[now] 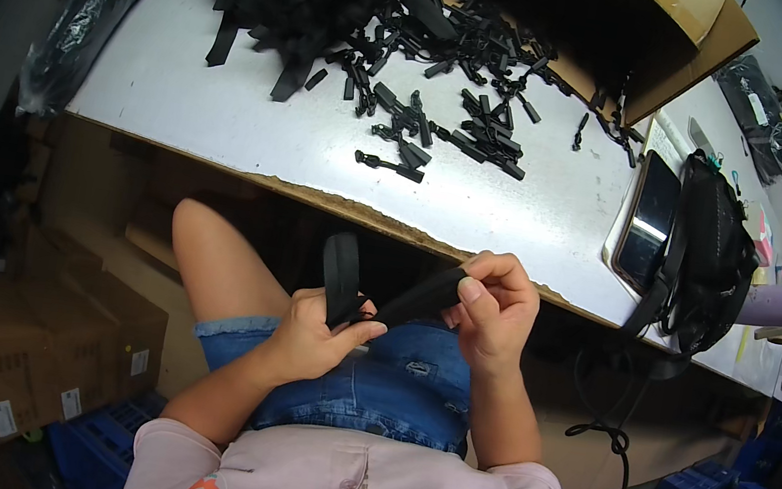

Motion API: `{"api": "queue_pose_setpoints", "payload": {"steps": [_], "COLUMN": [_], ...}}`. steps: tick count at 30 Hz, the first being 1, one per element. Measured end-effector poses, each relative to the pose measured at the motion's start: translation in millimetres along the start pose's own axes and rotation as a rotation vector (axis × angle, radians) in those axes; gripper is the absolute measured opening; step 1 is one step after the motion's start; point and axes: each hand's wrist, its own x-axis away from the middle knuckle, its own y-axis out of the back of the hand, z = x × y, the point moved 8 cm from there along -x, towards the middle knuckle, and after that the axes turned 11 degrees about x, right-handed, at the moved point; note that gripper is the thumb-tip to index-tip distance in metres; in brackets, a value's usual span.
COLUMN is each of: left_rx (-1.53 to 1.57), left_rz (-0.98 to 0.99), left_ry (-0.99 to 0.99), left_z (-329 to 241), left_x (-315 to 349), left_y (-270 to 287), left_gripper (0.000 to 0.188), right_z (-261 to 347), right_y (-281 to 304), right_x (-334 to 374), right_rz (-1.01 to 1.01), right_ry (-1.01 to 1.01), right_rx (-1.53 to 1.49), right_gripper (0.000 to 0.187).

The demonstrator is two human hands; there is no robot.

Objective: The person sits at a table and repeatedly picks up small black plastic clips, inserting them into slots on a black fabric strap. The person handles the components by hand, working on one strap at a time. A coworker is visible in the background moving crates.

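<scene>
A black fabric strap (419, 294) stretches between my two hands over my lap, just below the table's front edge. My left hand (311, 339) is closed on it, thumb against fingers, and a loop of the strap stands up above that hand. Between thumb and fingertips, my right hand (497, 311) pinches the strap's other end. Whether a small fitting sits on the strap inside my left hand is hidden. On the table in front lie several small black plastic zipper-pull-like pieces with cords (405, 115).
The white table (229, 109) has a worn, chipped front edge. Black straps (295, 8) are heaped at the back left, beside an open cardboard box (644, 40). A phone (653, 218), a black bag (713, 252) and a purple cup (766, 304) stand right. Cartons (55, 326) sit lower left.
</scene>
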Motion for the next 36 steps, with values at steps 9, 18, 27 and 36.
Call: {"api": "queue_pose_setpoints", "payload": {"steps": [9,18,27,36], "left_rx": [0.376,0.173,0.282,0.192], "left_rz": [0.043,-0.023,-0.064,0.061], "left_ry": [0.187,-0.065,-0.057,-0.335], "left_z": [2.3,0.7,-4.2,-18.8], "left_x": [-9.8,-6.5,-7.4,-7.3], "left_y": [-14.2,-10.3,-10.6,-15.8], "left_gripper": [0.01,0.007,0.008,0.013], "right_z": [24.0,32.5,43.7,43.1], "right_y": [-38.2,-44.3,-52.8,-48.1], "right_x": [13.1,19.3,26.0,21.3], "right_rz": [0.152,0.095,0.073,0.134], "right_ry": [0.313,0.455,0.663,0.496], "right_rx": [0.693,0.936,1.026,0.948], "right_gripper": [0.013,0.016,0.018,0.017]}}
